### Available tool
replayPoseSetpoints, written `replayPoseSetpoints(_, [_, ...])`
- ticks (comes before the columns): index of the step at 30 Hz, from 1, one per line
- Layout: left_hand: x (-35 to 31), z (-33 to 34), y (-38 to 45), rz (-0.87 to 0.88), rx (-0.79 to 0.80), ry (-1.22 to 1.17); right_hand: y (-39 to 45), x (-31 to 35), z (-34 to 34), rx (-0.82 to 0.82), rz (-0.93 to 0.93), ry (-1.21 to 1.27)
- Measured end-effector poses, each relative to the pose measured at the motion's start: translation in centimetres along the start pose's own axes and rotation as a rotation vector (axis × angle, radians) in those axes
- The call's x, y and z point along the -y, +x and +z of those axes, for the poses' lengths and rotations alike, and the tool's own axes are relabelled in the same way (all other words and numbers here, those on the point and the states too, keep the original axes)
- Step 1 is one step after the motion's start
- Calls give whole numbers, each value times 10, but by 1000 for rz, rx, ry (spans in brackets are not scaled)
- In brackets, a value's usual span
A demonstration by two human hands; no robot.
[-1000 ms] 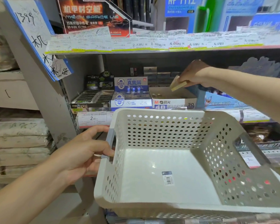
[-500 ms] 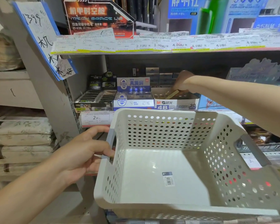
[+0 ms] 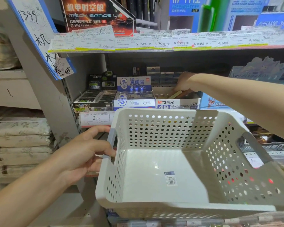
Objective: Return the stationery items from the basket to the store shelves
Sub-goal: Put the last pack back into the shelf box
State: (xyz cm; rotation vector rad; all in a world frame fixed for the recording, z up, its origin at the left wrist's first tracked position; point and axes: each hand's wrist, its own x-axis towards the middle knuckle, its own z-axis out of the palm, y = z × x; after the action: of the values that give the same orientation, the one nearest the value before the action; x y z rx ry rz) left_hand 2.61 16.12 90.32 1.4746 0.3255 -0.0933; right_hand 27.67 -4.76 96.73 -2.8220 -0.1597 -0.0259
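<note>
The right hand (image 3: 184,84) pinched the eraser (image 3: 176,94), long axis tilted down into the eraser box (image 3: 177,104); the left hand (image 3: 87,154) gripped the basket (image 3: 170,208) handle.

The left hand (image 3: 87,153) was at the lower left, its forearm coming in bare from the bottom left corner. Its fingers were curled round the grey handle (image 3: 111,141) of the basket (image 3: 187,208), thumb lying along the top and pointing right. The right arm stretched from the right edge across and away, forearm bare and nearly straight. The right hand (image 3: 184,83) was bent down at the wrist, fingers pointing downward and pinching a pale yellow eraser (image 3: 175,94); the fingertips were partly hidden.
</note>
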Motion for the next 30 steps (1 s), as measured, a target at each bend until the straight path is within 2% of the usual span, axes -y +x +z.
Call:
replayPoseSetpoints(4, [0, 1, 0, 1, 0, -9, 2, -6, -18, 141, -10, 304])
replayPoseSetpoints(6, [0, 0, 1, 0, -2, -9, 1, -7, -22, 137, 17, 376])
replayPoseSetpoints(7, [0, -1, 2, 0, 0, -3, 6, -8, -22, 81, 16, 326])
replayPoseSetpoints(11, [0, -2, 4, 1, 6, 7, 6, -9, -9, -202, -45, -146])
replayPoseSetpoints(15, [-1, -1, 4, 6, 5, 1, 4, -7, 8, -221, -83, -315])
replayPoseSetpoints(17, [-2, 0, 4, 1, 1, -6, 7, -7, 10, -173, -73, -273])
replayPoseSetpoints(21, [-4, 1, 1, 2, -10, -15, 3, -6, 3, 34, 2, -147])
replayPoseSetpoints(26, [-5, 1, 2, 1, -4, -25, 7, -4, 2, 80, -4, -249])
replayPoseSetpoints(30, [-4, -1, 3, -6, -26, -20, 14, -4, -2, 168, -11, -210])
